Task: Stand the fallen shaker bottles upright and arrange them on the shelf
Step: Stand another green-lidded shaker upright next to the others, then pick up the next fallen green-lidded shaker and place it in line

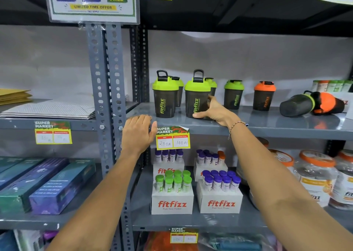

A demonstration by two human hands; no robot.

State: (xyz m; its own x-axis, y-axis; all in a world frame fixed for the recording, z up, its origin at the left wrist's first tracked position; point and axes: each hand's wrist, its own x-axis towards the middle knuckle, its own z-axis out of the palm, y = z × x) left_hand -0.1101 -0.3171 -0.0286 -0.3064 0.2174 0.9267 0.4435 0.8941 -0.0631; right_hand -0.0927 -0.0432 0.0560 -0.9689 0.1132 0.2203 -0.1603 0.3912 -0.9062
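Six bottles stand up. Two fallen bottles [313, 103] wait on the shelf [267, 124]. Right hand [212, 111] holds a green-lid bottle [196, 98]; left hand [138, 132] rests loose on the edge.

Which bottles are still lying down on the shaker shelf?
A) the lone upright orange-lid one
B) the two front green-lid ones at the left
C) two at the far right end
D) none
C: at the right end a green-lid bottle and an orange-lid bottle lie on their sides on the shelf, while the right hand grips an upright green-lid shaker.
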